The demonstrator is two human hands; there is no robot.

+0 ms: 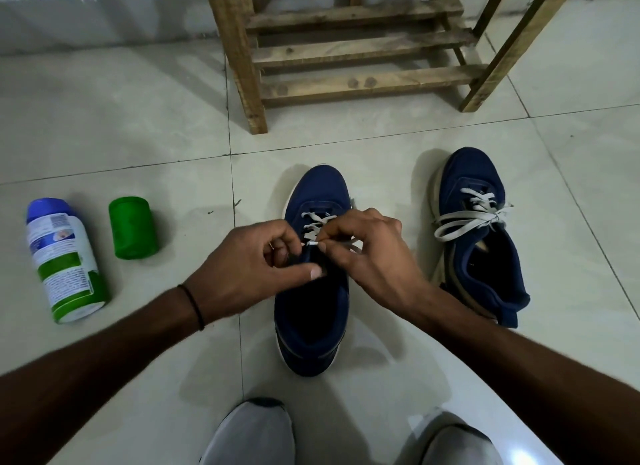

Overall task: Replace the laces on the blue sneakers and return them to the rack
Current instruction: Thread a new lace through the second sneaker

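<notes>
Two blue sneakers stand on the tiled floor, toes pointing away from me. The left sneaker is partly laced with a white lace through its front eyelets. My left hand grips the sneaker's tongue and upper edge, thumb across it. My right hand pinches the white lace tip at an eyelet beside the tongue. The right sneaker stands apart to the right, its white lace tied in a loose bow.
An empty wooden rack stands on the floor just beyond the sneakers. At the left a white and green spray can lies beside its green cap. My knees in grey trousers show at the bottom edge.
</notes>
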